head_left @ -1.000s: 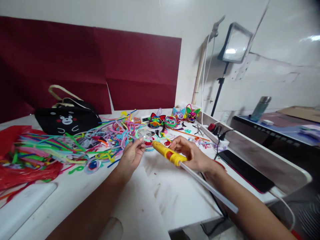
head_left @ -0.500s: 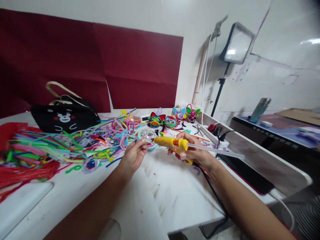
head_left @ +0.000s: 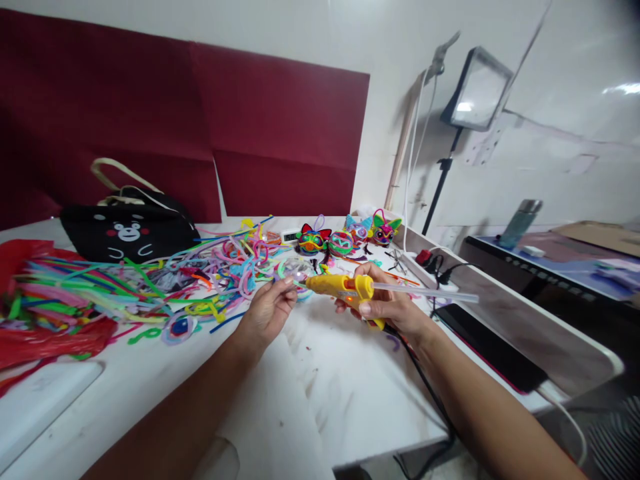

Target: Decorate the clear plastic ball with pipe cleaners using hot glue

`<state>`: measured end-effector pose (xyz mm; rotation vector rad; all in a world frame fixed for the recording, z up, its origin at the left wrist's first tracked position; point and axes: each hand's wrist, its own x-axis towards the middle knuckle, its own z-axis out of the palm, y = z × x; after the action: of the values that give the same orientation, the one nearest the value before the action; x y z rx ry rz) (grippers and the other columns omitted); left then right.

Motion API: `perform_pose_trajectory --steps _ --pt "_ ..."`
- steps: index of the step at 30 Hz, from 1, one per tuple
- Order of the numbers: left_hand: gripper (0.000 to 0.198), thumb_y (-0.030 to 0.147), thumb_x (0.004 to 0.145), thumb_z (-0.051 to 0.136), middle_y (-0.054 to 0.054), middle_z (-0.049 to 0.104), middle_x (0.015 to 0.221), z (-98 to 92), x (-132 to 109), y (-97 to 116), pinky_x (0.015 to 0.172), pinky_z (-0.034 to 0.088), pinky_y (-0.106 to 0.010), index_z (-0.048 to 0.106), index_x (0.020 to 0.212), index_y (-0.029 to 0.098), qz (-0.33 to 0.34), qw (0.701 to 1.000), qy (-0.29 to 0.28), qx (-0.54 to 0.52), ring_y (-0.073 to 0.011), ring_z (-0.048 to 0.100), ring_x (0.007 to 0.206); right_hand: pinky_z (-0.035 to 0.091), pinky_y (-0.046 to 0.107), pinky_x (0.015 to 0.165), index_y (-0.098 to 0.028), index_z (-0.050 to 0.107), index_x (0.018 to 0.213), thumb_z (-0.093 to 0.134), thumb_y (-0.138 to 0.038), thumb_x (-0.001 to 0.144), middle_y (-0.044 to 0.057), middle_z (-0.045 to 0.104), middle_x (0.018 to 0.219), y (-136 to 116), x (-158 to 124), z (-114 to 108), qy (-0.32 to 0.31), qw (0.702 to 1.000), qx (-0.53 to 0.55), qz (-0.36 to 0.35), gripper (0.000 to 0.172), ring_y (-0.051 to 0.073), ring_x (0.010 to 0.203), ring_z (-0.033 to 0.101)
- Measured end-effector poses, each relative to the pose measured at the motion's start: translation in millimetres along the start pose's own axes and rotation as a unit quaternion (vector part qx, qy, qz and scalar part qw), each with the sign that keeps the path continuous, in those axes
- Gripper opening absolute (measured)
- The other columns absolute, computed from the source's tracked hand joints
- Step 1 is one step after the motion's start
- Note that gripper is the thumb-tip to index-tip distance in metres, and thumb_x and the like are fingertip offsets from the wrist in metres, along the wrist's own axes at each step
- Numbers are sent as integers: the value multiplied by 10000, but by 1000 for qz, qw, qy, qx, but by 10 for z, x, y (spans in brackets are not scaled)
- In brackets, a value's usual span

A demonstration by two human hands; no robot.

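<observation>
My right hand (head_left: 387,303) is wrapped round a yellow hot glue gun (head_left: 340,287), whose nozzle points left. A long clear glue stick (head_left: 430,291) juts from its back end, and a small orange light glows on its side. Close to the nozzle tip, the fingertips of my left hand (head_left: 270,310) are pinched together. What they hold is too small and blurred to make out against the colourful pile behind. Both hands are raised above the white table (head_left: 360,387).
Colourful pipe cleaners (head_left: 135,287) spread across the left, by a black bag (head_left: 127,230). Several bright animal-face ornaments (head_left: 313,240) stand at the back. On the right lie a black phone (head_left: 493,347) and a power strip (head_left: 433,270). The gun's black cord (head_left: 425,380) runs off the front edge.
The glue gun has shifted slightly left, and its glue stick's rear end now sits a little higher. My left hand keeps its pinch in nearly the same place.
</observation>
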<state>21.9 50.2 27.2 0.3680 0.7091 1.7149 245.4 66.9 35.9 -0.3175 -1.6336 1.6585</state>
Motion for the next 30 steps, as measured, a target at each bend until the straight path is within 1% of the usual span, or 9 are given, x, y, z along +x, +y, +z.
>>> perform_pose_trajectory --steps 5,10,15,17,20,23,25,30 --pt "217 -74 699 621 -19 574 589 -6 -16 6 439 386 -141 596 554 86 3 1000 -7 -1 -56 506 532 421 227 583 -242 447 1033 766 -225 723 42 695 939 6 5 -11 3 1000 -1 -7 445 205 832 694" --pt "225 -62 637 685 -7 553 569 -17 -9 8 444 378 -147 572 527 99 3 1000 -19 2 -58 497 532 434 224 567 -242 444 1014 771 -209 706 28 698 924 -17 5 15 14 1000 17 -16 450 197 803 702" --pt "260 -47 582 738 4 549 573 -18 -5 0 453 361 -147 547 517 116 4 1000 -29 12 -53 480 543 501 275 648 -237 450 1002 790 -241 687 30 697 916 -23 15 27 13 1000 12 -10 464 211 803 709" --pt "270 -42 567 748 -1 563 583 -22 -4 -4 452 359 -148 538 509 118 7 999 -36 14 -54 481 550 490 255 603 -235 451 1000 800 -261 677 31 692 900 -11 19 21 17 1000 9 -9 476 214 798 708" --pt "288 -32 543 766 -5 578 591 -32 0 -10 449 365 -149 526 499 122 11 999 -51 14 -55 483 551 407 194 484 -238 447 1011 807 -264 666 33 681 915 15 22 7 19 1000 13 -7 500 225 800 711" --pt "330 -22 524 782 -4 586 589 -42 4 -16 446 371 -148 493 478 132 16 998 -61 13 -56 487 550 372 180 456 -243 434 1016 801 -257 673 40 682 932 27 21 7 16 1000 20 -8 503 229 803 713" --pt "345 -21 521 786 0 584 584 -47 4 -19 442 369 -149 483 477 138 14 998 -59 13 -58 491 548 380 184 462 -243 429 1004 798 -264 677 46 689 927 19 21 20 16 1000 18 -6 494 227 800 711" --pt "339 -18 532 791 6 578 585 -61 13 -31 445 373 -153 494 491 141 10 998 -53 12 -60 498 549 477 250 556 -241 434 960 824 -285 641 10 677 861 -15 29 60 33 999 18 -9 506 216 758 706"
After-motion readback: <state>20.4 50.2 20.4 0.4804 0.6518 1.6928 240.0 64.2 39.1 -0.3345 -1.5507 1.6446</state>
